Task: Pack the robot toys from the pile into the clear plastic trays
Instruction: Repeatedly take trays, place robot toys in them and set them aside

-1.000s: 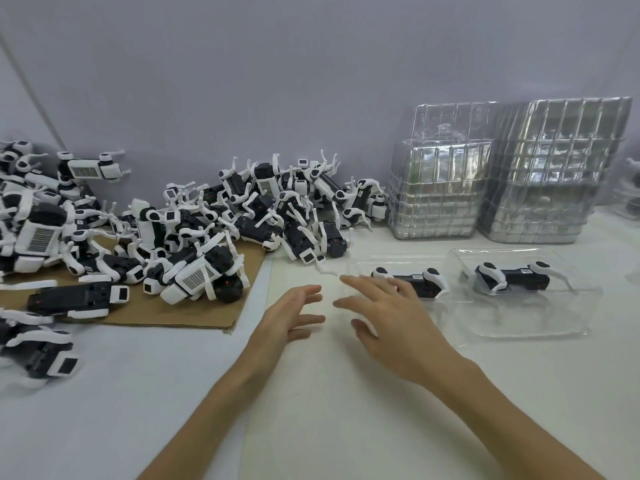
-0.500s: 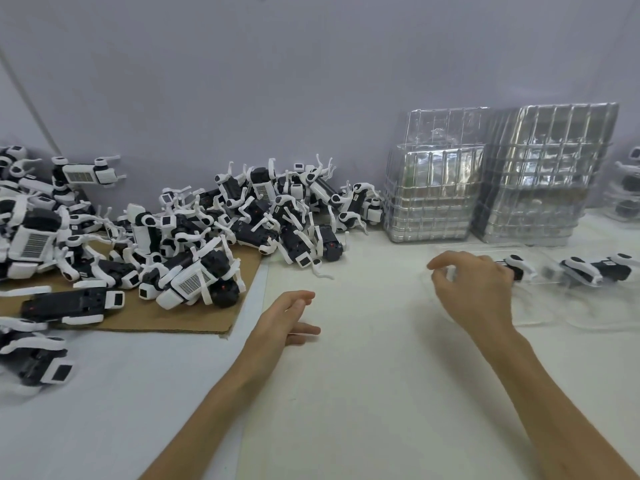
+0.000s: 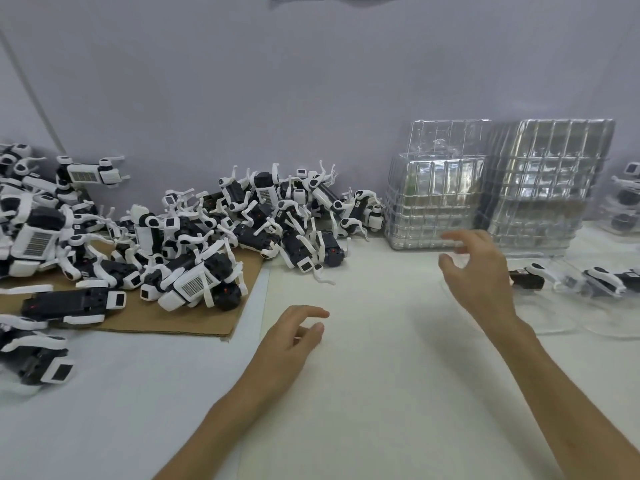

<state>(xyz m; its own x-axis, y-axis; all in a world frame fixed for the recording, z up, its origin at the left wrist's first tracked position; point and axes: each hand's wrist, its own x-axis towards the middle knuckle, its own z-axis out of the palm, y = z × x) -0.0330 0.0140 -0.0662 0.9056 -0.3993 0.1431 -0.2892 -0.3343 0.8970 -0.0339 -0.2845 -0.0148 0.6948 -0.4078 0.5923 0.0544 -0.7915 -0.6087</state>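
A white table (image 3: 381,393) runs the full width of the scene. On its left side the pile of robot toys (image 3: 214,237), black-and-white dog-like figures with thin white legs, sprawls over a cardboard sheet (image 3: 166,320) and spills off it towards the far wall. At the far right stand two stacks of clear plastic trays (image 3: 433,202), nested tightly, with a loose tray leaning behind the nearer stack. Near the right edge lies a filled tray (image 3: 554,320) with two toys in it.

The right hand (image 3: 481,271) hovers just in front of the left stack, fingers spread and curved, grasping nothing. The left hand (image 3: 291,341) rests on the table near the cardboard, relaxed and empty.

The next step looks like fetching a fresh tray. The nested trays may cling together, so a quick pull could lift several or tip the stack. In the pile the legs interlock, and tugging one toy could drag its neighbours off the cardboard
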